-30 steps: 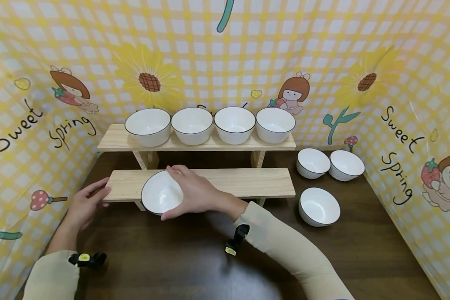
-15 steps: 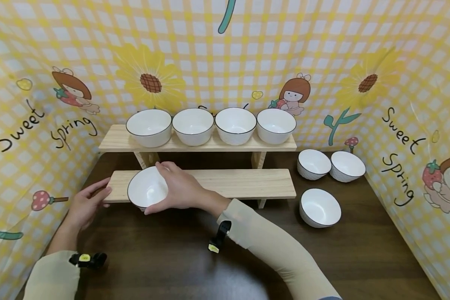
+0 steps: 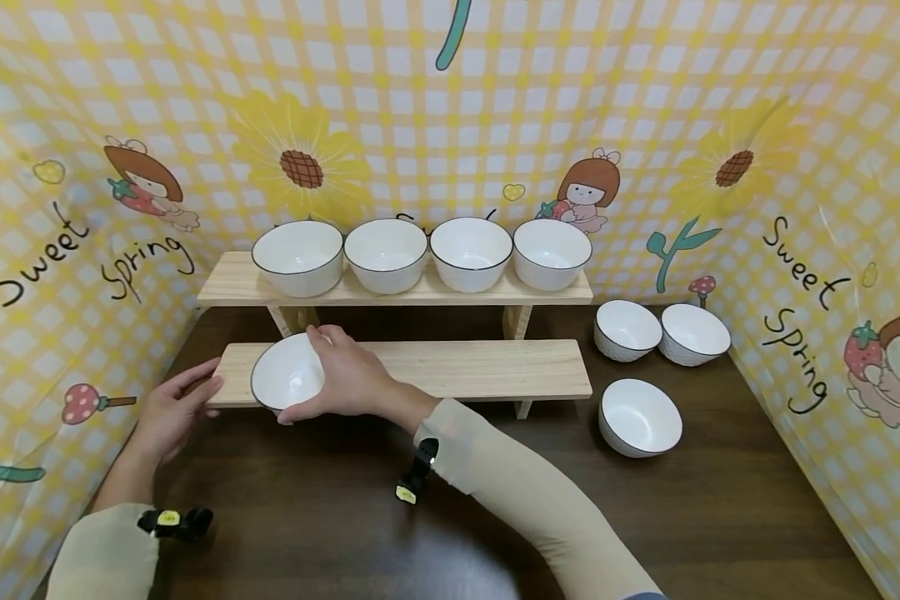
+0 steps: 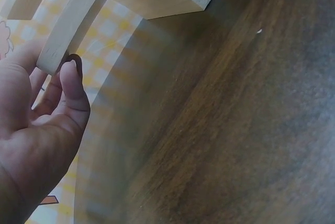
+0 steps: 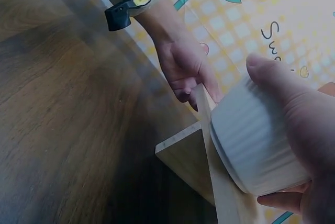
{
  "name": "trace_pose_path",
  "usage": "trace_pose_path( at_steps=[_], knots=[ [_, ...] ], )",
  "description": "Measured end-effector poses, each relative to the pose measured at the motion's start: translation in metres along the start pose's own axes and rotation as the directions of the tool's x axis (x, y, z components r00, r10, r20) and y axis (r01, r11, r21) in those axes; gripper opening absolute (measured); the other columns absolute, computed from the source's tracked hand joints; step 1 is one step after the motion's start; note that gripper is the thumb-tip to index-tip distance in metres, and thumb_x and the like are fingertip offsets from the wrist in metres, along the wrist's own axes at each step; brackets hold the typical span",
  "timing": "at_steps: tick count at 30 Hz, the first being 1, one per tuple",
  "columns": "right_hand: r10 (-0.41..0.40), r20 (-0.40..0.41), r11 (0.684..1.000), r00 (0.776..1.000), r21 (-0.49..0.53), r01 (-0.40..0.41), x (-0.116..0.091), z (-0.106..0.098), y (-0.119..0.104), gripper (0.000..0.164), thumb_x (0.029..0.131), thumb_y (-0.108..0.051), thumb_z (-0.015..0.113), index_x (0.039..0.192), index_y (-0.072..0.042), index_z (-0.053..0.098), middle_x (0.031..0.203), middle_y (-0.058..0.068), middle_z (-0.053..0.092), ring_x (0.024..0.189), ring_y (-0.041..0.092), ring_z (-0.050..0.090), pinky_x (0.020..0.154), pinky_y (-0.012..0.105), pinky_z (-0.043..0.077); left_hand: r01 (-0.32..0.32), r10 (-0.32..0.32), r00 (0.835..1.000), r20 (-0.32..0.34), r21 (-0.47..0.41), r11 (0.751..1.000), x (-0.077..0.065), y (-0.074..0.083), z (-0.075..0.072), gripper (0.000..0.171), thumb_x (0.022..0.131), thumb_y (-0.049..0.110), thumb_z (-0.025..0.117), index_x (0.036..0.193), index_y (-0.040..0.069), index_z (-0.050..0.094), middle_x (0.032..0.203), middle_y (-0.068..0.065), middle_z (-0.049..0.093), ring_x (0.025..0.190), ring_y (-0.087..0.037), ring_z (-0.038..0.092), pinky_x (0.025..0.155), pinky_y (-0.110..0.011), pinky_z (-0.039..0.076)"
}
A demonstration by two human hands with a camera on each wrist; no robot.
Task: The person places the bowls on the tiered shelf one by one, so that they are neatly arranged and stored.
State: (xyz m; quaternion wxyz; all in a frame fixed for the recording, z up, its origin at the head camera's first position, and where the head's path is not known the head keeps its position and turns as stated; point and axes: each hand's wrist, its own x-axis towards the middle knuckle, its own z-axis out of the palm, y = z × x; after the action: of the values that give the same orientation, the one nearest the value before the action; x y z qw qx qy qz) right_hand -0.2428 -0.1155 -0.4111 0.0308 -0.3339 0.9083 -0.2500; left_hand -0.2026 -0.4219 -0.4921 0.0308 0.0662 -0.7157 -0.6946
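Observation:
My right hand grips a white bowl with a dark rim by its right side, thumb at the front. The bowl stands at the left part of the lower board of a wooden two-tier shelf. In the right wrist view the white bowl has a ribbed outer wall and meets the board. My left hand holds the left end of that lower board. The left wrist view has the hand with thumb and fingers around the board's end.
On the upper board stands a row of several white bowls. Three smaller bowls with textured sides, one of them nearer, stand on the dark wooden table right of the shelf. A yellow checked cloth encloses the back and sides.
My right hand has moved the bowl leftward along the lower board, with only a slight shift in the last half second. The left hand has stayed at the board's end.

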Motion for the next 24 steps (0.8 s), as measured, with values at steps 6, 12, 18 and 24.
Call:
trace_pose_path(
  at_steps=[6,12,18,24],
  knots=[
    [0.028,-0.006,0.999,1.0,-0.022,-0.029,0.009,0.002,-0.002,0.129,0.065,-0.077,0.08,0.163,-0.014,0.025,0.159,0.001,0.032,0.137,0.011,0.042,0.1,0.026,0.047,0.01,-0.01,1.0,-0.004,0.005,1.0,0.001,0.001,0.003,0.056,0.098,0.018,0.07,0.15,0.009,0.052,0.11,0.02,0.062,0.081,-0.003,0.067,0.063,-0.021,0.057],
    [0.051,0.004,0.997,0.999,-0.054,-0.05,0.017,0.004,-0.007,0.13,0.065,-0.078,0.079,0.163,-0.013,0.024,0.159,0.0,0.031,0.14,0.008,0.038,0.1,0.024,0.047,0.009,-0.009,1.0,-0.011,0.017,1.0,0.002,0.0,0.004,0.056,0.097,0.021,0.072,0.149,0.012,0.054,0.111,0.02,0.061,0.082,-0.003,0.067,0.063,-0.021,0.058],
    [0.071,0.017,0.996,0.997,-0.058,-0.07,0.024,0.009,-0.013,0.129,0.066,-0.08,0.078,0.163,-0.015,0.024,0.162,-0.002,0.027,0.143,0.008,0.036,0.103,0.023,0.045,0.017,-0.017,1.0,0.002,-0.011,1.0,0.001,0.0,0.001,0.05,0.098,0.02,0.071,0.146,0.017,0.058,0.11,0.023,0.063,0.08,-0.003,0.067,0.063,-0.022,0.057],
    [0.082,0.005,0.994,0.997,-0.072,-0.082,0.029,0.014,-0.016,0.128,0.066,-0.08,0.077,0.163,-0.015,0.024,0.163,-0.002,0.026,0.144,0.01,0.035,0.104,0.023,0.045,0.025,-0.024,1.0,0.013,-0.039,0.999,0.0,0.001,0.0,0.048,0.098,0.017,0.07,0.145,0.018,0.06,0.108,0.023,0.065,0.078,-0.005,0.067,0.063,-0.022,0.057]
  ],
)
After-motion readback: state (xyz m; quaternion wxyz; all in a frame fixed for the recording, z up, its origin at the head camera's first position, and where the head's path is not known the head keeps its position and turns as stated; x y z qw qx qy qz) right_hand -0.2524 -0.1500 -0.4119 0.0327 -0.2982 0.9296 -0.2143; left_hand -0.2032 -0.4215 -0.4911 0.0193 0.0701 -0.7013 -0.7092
